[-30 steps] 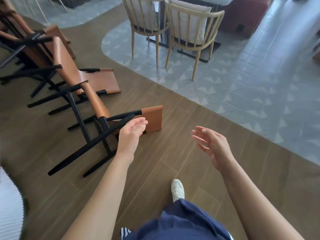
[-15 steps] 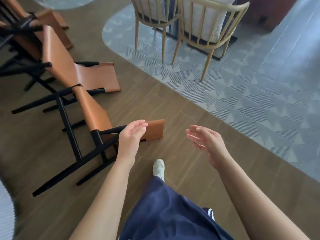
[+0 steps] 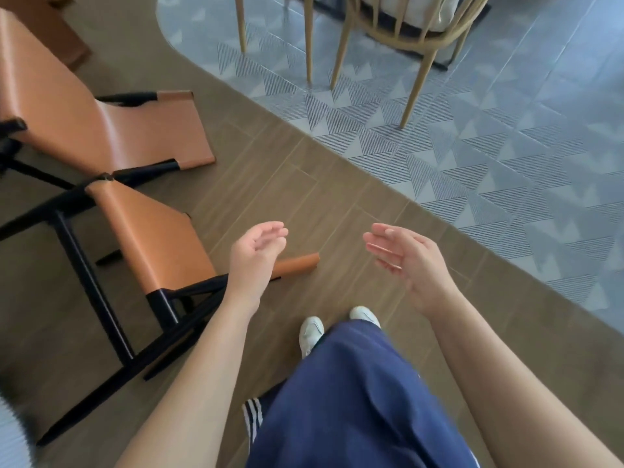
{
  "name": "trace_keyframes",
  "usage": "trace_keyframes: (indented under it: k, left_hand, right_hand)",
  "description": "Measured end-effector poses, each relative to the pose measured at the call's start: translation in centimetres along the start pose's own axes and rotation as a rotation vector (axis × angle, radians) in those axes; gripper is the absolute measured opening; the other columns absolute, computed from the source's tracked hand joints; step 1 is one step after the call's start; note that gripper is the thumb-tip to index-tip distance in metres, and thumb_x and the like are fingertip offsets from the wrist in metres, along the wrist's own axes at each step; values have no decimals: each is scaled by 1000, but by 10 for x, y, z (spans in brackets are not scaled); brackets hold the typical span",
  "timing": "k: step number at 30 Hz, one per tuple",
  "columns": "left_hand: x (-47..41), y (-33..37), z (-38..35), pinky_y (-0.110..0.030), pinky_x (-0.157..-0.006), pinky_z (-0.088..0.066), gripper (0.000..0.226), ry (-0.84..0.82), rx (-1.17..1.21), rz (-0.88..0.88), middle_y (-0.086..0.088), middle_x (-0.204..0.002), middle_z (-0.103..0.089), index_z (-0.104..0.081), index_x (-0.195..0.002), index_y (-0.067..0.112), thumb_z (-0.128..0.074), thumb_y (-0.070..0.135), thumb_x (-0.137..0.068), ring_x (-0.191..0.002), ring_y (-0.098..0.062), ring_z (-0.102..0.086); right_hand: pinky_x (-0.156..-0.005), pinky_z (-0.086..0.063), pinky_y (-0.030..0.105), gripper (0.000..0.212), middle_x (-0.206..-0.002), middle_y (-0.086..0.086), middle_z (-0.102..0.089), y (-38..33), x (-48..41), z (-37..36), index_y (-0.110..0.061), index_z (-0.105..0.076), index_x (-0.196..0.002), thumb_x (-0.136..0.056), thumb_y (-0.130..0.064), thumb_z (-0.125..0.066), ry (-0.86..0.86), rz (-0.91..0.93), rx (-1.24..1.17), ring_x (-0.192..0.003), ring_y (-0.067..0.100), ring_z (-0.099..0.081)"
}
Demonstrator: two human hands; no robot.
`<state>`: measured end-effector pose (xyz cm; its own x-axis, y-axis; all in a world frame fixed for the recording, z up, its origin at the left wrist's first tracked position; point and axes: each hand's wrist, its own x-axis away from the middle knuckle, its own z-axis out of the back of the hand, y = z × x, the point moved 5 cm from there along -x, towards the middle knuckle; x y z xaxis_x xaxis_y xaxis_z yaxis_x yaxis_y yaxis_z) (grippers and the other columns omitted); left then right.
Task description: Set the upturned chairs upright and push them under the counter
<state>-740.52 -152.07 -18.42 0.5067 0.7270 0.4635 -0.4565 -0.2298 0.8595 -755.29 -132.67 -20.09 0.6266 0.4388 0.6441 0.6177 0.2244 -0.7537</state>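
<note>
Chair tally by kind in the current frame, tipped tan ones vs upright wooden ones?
Tipped tan chairs with black frames: 2, the nearest chair and the second chair; a brown shape at the top left may be a third, too cut off to tell.
Upright wooden chairs: 2, the left one and the right one.
Total: 4

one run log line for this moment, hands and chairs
left hand: open, empty, above nearest tipped chair | right hand: open, empty | second tipped chair: on floor behind | step: not yet gripped
</note>
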Motion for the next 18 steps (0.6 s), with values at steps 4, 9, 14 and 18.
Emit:
trace_keyframes:
  k: [4,9,14,18]
  left_hand:
    - [-37,-10,-24,0,-72,-42,23,32,-45,32,5,-103,-71,-67,-107,15,-57,3,-91,-89,11,-62]
    - [-79,-36,-53,-2,-73,-44,23,80,-67,69,5,-103,-70,-67,-110,14,-58,4,-91,-86,11,-62]
    - [-117,-82,-74,-6,-74,-45,23,93,-157,125,14,-100,-70,-66,-100,29,-60,10,-88,-97,1,-63]
    - [-146,-126,-88,-30,-97,-46,25,37,-305,168,17,-103,-69,-65,-101,33,-62,13,-87,-105,-5,-61]
  right_hand:
    - [-79,-50,29,24,-101,1,-76,-6,-53,6,-17,-71,-107,-98,-18,-49,-23,-53,43,-100,15,-71]
    - [-81,-52,30,23,-99,-1,-76,0,-117,13,-18,-71,-105,-97,-17,-50,-98,-116,173,-99,13,-71]
    - [-87,-53,33,24,-100,1,-76,27,-168,12,-18,-70,-103,-97,-13,-48,-140,-179,266,-100,17,-70]
    - [-91,-51,34,25,-104,4,-75,61,-202,1,-12,-69,-110,-96,-13,-49,-155,-257,276,-102,19,-69]
